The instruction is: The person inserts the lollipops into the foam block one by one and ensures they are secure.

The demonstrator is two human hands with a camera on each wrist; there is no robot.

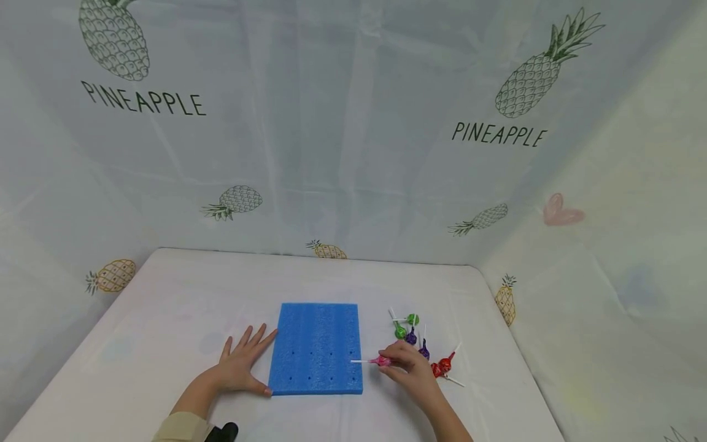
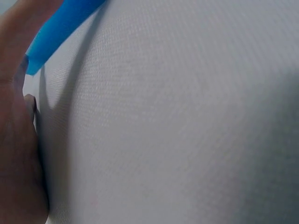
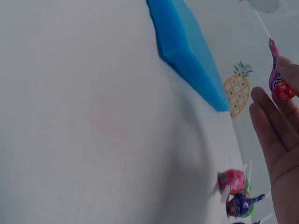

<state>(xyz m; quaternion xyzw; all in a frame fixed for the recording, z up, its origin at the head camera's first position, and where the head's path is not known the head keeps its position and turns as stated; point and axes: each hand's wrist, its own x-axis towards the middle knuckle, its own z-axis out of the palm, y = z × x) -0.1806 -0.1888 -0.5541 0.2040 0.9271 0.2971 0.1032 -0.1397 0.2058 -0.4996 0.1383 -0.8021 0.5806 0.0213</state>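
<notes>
A pink-wrapped lollipop (image 1: 381, 361) is pinched by its candy end in my right hand (image 1: 411, 371), its white stick pointing left over the right edge of a blue foam board (image 1: 317, 344). In the right wrist view the same lollipop (image 3: 280, 81) sits between thumb and fingers, raised off the table. Small holes dot the board's front half. My left hand (image 1: 240, 365) lies spread on the table, its fingertips and thumb at the board's left edge. The left wrist view shows part of that hand (image 2: 18, 140) beside the board's blue edge (image 2: 56, 35).
Right of the board lie several lollipops: green ones (image 1: 400, 330), purple ones (image 1: 423, 350) and red ones (image 1: 445, 363), their sticks at mixed angles. A white cloth covers the table (image 1: 221, 282). Pineapple-printed cloth (image 1: 342, 153) hangs behind and at the sides.
</notes>
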